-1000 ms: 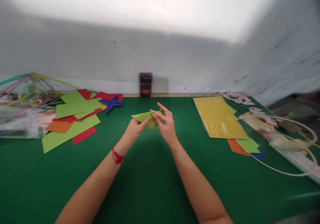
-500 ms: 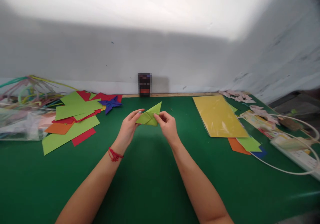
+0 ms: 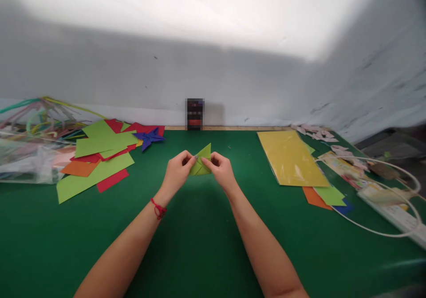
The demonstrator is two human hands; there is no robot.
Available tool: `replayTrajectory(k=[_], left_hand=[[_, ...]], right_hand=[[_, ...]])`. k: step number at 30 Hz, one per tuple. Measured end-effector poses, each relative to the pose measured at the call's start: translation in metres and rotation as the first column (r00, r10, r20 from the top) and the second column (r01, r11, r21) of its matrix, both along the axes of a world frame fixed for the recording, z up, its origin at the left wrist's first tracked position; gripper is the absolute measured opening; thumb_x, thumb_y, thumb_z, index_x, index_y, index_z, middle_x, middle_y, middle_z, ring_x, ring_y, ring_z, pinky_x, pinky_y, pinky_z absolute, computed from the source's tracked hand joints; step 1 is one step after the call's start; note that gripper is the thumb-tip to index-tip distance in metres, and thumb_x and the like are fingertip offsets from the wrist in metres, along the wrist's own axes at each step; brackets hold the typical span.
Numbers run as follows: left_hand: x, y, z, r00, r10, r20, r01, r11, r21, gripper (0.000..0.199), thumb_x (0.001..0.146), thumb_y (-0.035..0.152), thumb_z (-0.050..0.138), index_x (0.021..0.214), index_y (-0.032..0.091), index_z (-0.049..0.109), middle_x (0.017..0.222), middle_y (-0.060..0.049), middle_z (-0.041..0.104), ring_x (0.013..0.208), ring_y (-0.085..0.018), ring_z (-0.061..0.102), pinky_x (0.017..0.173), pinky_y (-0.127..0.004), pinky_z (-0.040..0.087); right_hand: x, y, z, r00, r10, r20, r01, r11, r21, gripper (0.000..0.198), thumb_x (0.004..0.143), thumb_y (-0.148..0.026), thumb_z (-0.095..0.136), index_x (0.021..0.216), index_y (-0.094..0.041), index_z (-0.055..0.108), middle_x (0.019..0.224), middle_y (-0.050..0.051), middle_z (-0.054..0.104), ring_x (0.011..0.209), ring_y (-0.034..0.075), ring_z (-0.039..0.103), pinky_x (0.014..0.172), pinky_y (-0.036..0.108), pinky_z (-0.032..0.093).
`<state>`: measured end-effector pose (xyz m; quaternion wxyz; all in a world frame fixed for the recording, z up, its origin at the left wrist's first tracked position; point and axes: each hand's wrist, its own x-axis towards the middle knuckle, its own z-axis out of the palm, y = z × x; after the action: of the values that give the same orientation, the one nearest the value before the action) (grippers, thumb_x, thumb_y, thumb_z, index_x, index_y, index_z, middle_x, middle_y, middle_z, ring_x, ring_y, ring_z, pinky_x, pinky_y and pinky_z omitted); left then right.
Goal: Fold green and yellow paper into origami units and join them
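A folded piece of light green paper point(image 3: 199, 169) is held up over the green table point(image 3: 196, 227), one pointed corner rising at its top right. My left hand point(image 3: 179, 167) pinches its left side between thumb and fingers. On the opposite side, my right hand point(image 3: 221, 167) grips the paper the same way, thumb on the near face. Both thumbs press close to each other near its middle. The fingers behind the paper are partly hidden. A red string bracelet point(image 3: 159, 209) circles my left wrist.
To the left lie loose green sheets point(image 3: 100, 147), red and orange pieces, and a blue folded paper star point(image 3: 149, 138). A yellow paper pack point(image 3: 293, 158) lies right, near a white cable point(image 3: 376, 233) and power strip point(image 3: 392, 211). A blurred dark object point(image 3: 195, 114) stands by the wall.
My left hand has shifted its grip inward, its thumb now near the paper's middle. Both hands and the paper sit slightly lower in view.
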<state>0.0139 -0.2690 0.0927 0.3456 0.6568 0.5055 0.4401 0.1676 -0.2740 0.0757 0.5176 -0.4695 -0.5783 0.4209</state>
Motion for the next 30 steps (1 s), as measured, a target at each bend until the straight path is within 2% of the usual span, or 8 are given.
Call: replayTrajectory(k=[6,10,15,17,21,25,27,30], left_hand=[[0.002,0.0,-0.003,0.991,-0.076,0.111,0.086,0.992,-0.095,0.031,0.082,0.041,0.05,0.062,0.019,0.043,0.056,0.006,0.036,0.051,-0.009,0.033,0.046,-0.021,0.026],[0.003,-0.002,-0.002,0.995,-0.049,-0.082,0.049,0.999,-0.004,0.031,0.083,0.039,0.047,0.06,0.018,0.043,0.054,0.006,0.038,0.051,-0.01,0.034,0.047,-0.022,0.025],[-0.003,-0.002,0.003,0.992,-0.075,-0.1,0.079,0.996,0.042,0.032,0.086,0.04,0.045,0.061,0.019,0.047,0.054,0.005,0.043,0.051,-0.01,0.04,0.047,-0.022,0.031],[-0.005,-0.003,0.005,0.991,0.01,-0.134,0.014,0.984,0.18,0.027,0.087,0.037,0.044,0.071,0.019,0.056,0.065,0.001,0.056,0.062,-0.013,0.05,0.057,-0.024,0.039],[-0.001,-0.013,0.008,0.947,0.306,-0.093,-0.227,0.848,0.478,0.022,0.087,0.034,0.048,0.083,0.019,0.064,0.081,-0.005,0.064,0.08,-0.017,0.056,0.077,-0.031,0.042],[0.009,-0.023,0.013,0.993,-0.016,0.12,0.014,1.0,0.02,0.035,0.087,0.046,0.043,0.094,0.018,0.064,0.076,-0.005,0.067,0.066,-0.016,0.061,0.064,-0.029,0.048],[0.011,-0.023,0.017,0.918,-0.122,0.377,0.205,0.961,-0.187,0.044,0.087,0.051,0.04,0.105,0.017,0.061,0.09,-0.009,0.069,0.076,-0.019,0.065,0.068,-0.031,0.051],[0.007,-0.02,0.023,0.822,-0.085,0.564,0.257,0.938,-0.233,0.042,0.083,0.048,0.051,0.106,0.015,0.062,0.101,-0.01,0.068,0.088,-0.021,0.065,0.078,-0.034,0.052]], right_hand=[[-0.001,-0.001,0.001,0.998,-0.009,-0.066,0.009,1.0,-0.01,0.034,0.079,-0.043,0.057,0.058,-0.019,0.046,0.054,-0.006,0.034,0.05,0.008,0.031,0.047,0.023,0.024],[0.003,-0.002,0.006,0.995,-0.098,-0.009,0.099,0.995,0.03,0.036,0.077,-0.043,0.059,0.055,-0.019,0.046,0.054,-0.006,0.033,0.05,0.009,0.031,0.048,0.023,0.024],[0.012,-0.002,0.014,0.993,0.114,-0.039,-0.117,0.99,-0.074,0.035,0.075,-0.046,0.06,0.056,-0.019,0.051,0.052,-0.006,0.038,0.049,0.008,0.034,0.047,0.023,0.027],[0.015,0.0,0.014,0.998,0.045,-0.042,-0.047,0.997,-0.056,0.035,0.074,-0.044,0.063,0.054,-0.018,0.05,0.05,-0.007,0.036,0.046,0.007,0.031,0.045,0.022,0.025],[0.015,0.003,0.008,0.949,-0.27,-0.159,0.276,0.961,0.015,0.028,0.076,-0.041,0.063,0.06,-0.019,0.054,0.044,-0.008,0.035,0.039,0.006,0.03,0.039,0.021,0.025],[0.015,0.001,0.008,0.956,-0.197,-0.217,0.238,0.954,0.181,0.012,0.079,-0.034,0.061,0.08,-0.023,0.065,0.072,0.0,0.061,0.059,0.012,0.058,0.047,0.023,0.046],[0.014,-0.003,0.012,0.985,-0.135,-0.105,0.164,0.918,0.362,0.011,0.08,-0.027,0.061,0.088,-0.028,0.069,0.097,0.002,0.063,0.087,0.016,0.062,0.069,0.03,0.053],[0.012,-0.01,0.017,0.989,-0.074,0.127,-0.005,0.845,0.535,0.02,0.083,-0.018,0.057,0.093,-0.031,0.069,0.109,0.001,0.062,0.103,0.018,0.058,0.089,0.036,0.049]])
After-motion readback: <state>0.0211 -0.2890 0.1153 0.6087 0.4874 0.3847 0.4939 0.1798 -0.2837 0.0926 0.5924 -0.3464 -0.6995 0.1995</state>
